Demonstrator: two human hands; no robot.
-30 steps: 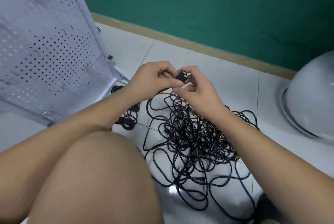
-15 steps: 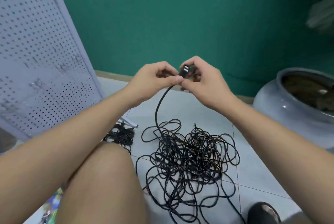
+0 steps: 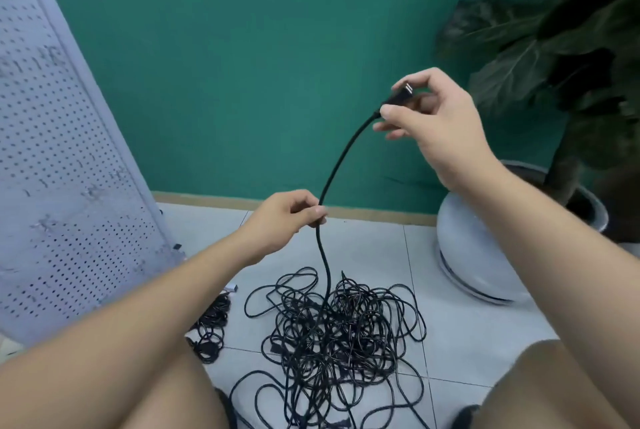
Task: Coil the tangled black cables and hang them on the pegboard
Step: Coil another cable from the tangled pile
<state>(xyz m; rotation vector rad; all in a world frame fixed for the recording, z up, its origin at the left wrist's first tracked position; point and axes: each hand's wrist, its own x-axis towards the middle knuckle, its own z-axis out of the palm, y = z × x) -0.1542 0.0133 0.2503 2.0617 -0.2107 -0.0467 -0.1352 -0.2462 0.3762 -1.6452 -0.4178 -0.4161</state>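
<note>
A tangled heap of black cables [image 3: 341, 328] lies on the tiled floor between my knees. One black cable [image 3: 341, 158] rises out of the heap. My right hand [image 3: 433, 120] is raised and pinches the cable's plug [image 3: 400, 96] between thumb and forefinger. Lower down, my left hand [image 3: 287, 220] grips the same cable with curled fingers, about a forearm's length below the plug. The white pegboard [image 3: 59, 165] leans at the left, beside my left arm.
A smaller bundle of black cable [image 3: 211, 328] lies at the pegboard's foot. A round white plant pot [image 3: 481, 255] with a large-leaved plant [image 3: 554, 47] stands at the right against the green wall. My bare knees fill both lower corners.
My hands have parted: the right has lifted the plug up and to the right, while the left has slid down the cable. A length of cable now hangs stretched between them.
</note>
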